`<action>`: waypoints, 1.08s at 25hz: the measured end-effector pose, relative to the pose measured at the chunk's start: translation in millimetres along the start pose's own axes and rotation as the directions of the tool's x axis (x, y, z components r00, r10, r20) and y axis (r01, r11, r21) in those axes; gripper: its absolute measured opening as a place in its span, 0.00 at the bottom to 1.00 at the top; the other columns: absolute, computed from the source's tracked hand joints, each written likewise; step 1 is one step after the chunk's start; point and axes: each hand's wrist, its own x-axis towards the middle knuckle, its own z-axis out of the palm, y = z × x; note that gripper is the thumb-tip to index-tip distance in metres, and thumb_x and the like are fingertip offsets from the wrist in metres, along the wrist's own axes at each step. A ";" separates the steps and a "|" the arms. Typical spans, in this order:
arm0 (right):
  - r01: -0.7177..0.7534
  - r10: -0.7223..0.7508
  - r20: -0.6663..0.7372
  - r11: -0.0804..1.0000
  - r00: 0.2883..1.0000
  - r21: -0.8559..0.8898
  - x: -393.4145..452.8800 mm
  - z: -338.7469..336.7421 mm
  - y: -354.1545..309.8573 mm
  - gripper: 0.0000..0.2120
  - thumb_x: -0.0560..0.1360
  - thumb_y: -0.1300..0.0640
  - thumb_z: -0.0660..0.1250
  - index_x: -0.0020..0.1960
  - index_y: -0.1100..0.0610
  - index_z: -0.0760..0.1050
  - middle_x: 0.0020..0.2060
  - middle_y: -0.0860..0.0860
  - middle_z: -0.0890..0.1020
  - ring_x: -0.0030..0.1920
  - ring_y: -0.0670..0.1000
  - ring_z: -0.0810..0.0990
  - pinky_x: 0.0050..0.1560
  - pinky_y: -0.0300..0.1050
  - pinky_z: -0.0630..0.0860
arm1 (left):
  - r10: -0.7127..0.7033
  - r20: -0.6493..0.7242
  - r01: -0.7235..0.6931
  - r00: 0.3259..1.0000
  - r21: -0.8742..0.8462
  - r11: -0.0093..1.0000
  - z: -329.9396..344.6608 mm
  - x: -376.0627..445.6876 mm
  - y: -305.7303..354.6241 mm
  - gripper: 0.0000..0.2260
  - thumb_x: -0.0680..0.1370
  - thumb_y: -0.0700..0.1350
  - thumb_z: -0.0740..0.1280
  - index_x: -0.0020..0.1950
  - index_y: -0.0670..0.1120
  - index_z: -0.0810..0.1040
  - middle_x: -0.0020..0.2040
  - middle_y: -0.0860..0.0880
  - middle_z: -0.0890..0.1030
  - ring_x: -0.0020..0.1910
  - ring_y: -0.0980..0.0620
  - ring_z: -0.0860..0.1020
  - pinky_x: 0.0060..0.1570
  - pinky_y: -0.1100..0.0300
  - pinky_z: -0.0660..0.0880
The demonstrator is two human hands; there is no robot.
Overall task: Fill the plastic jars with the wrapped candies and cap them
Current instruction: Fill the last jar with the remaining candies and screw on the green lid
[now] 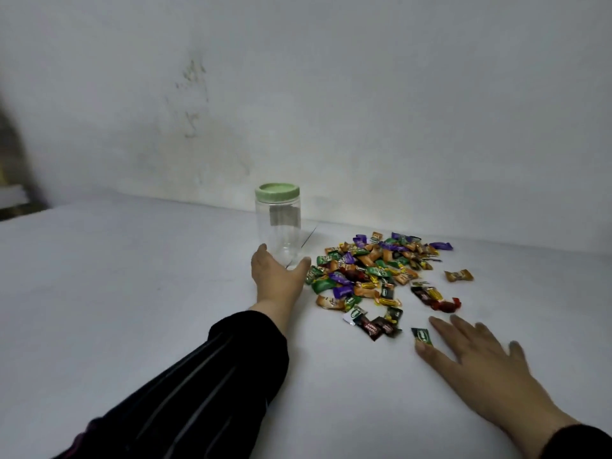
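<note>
White table (132,276): left hand (276,281) cups clear jar (279,231) (green lid on, empty); right hand (477,356) flat, spread, near candies (374,270).

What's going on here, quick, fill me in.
A person is about to fill a clear plastic jar with wrapped candies. The left hand wraps around the base of the jar, which stands upright, looks empty and has its green lid on. The right hand lies flat with spread fingers on the white table, next to a green candy at the near edge of the pile. No candy is in the jar yet.
</note>
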 end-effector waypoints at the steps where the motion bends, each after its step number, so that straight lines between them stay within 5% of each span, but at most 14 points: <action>1: -0.005 0.005 0.002 1.000 1.000 -0.004 0.5 -0.2 -0.8 0.38 0.72 0.24 0.37 0.79 0.36 0.41 0.81 0.43 0.44 0.80 0.51 0.43 0.77 0.63 0.44 | -0.002 -0.003 0.002 1.000 -0.021 1.000 4.5 11.9 -2.1 0.48 0.70 0.55 0.77 0.78 0.39 0.54 0.77 0.41 0.59 0.77 0.44 0.57 0.76 0.51 0.56; 6: -0.046 0.045 0.069 0.999 0.997 0.013 4.7 -4.8 -6.1 0.45 0.62 0.23 0.31 0.78 0.35 0.38 0.80 0.42 0.41 0.80 0.49 0.39 0.77 0.62 0.40 | -0.034 -0.042 0.031 0.999 -0.083 0.996 25.9 64.0 -8.0 0.58 0.64 0.59 0.80 0.80 0.42 0.47 0.79 0.43 0.56 0.78 0.45 0.55 0.77 0.49 0.56; 11: -0.043 0.040 0.072 0.999 0.997 0.033 7.6 -4.8 -7.1 0.49 0.58 0.21 0.29 0.78 0.35 0.38 0.80 0.42 0.41 0.80 0.49 0.39 0.76 0.62 0.39 | -0.023 -0.050 0.017 0.998 -0.102 0.995 34.5 78.0 -12.3 0.47 0.64 0.57 0.80 0.74 0.44 0.59 0.70 0.42 0.71 0.68 0.41 0.72 0.67 0.48 0.71; 17: -0.027 0.027 -0.002 0.998 1.000 0.063 4.0 1.8 -2.3 0.37 0.74 0.25 0.38 0.79 0.37 0.43 0.81 0.43 0.46 0.80 0.50 0.42 0.77 0.62 0.40 | 0.003 0.000 -0.003 1.000 -0.282 0.959 15.3 25.5 16.4 0.45 0.67 0.56 0.80 0.74 0.45 0.59 0.67 0.46 0.72 0.63 0.48 0.74 0.61 0.59 0.69; 21: -0.011 0.021 -0.072 0.990 0.997 0.141 3.0 0.4 -1.7 0.33 0.78 0.30 0.38 0.79 0.39 0.52 0.80 0.43 0.52 0.80 0.49 0.46 0.77 0.62 0.42 | 0.017 0.186 0.059 0.982 -0.393 0.918 12.5 -39.7 44.7 0.42 0.67 0.57 0.78 0.73 0.45 0.61 0.62 0.48 0.73 0.61 0.49 0.75 0.63 0.51 0.74; 24: 0.025 0.012 -0.119 0.953 0.993 0.301 -2.8 -4.4 1.1 0.30 0.79 0.34 0.40 0.77 0.40 0.60 0.78 0.42 0.60 0.79 0.48 0.52 0.78 0.59 0.43 | 0.018 0.420 0.202 0.907 -0.472 0.858 17.8 -78.4 54.9 0.37 0.65 0.61 0.79 0.66 0.45 0.70 0.57 0.50 0.81 0.54 0.51 0.82 0.54 0.54 0.78; 27: 0.119 0.046 -0.222 0.729 0.974 0.674 -15.0 -16.7 2.3 0.30 0.77 0.32 0.49 0.74 0.42 0.66 0.75 0.42 0.67 0.75 0.45 0.63 0.76 0.48 0.52 | 0.041 0.610 0.241 0.792 -0.373 0.896 27.5 -100.6 57.4 0.42 0.61 0.72 0.75 0.66 0.47 0.74 0.59 0.49 0.83 0.56 0.52 0.82 0.62 0.49 0.76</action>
